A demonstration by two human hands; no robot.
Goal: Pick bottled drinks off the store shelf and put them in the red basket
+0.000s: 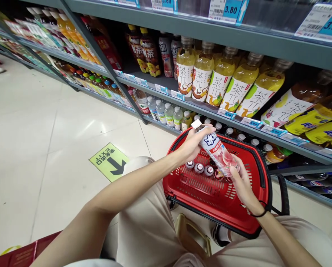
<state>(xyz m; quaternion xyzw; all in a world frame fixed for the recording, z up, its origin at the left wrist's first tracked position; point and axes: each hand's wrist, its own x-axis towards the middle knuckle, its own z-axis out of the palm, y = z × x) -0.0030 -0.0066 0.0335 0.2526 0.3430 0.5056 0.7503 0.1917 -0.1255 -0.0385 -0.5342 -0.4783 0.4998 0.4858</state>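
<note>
A drink bottle (216,148) with a white cap and a pink peach label lies tilted across both my hands, above the red shopping basket (193,191). My left hand (195,142) is closed round its neck end, just below the cap. Near the bottle's base, my right hand (241,181) grips the lower part, a black band on the wrist. Inside the basket several capped bottles (199,168) stand in a row, partly hidden by the held bottle and my hands.
Shelves with tea bottles (203,72) and dark iced-tea bottles (150,52) rise behind the basket. Small bottles (169,113) fill the lower shelf. A yellow-green exit sign (109,161) is stuck on the tiled floor at left. The basket's black handle (283,194) sticks out at right.
</note>
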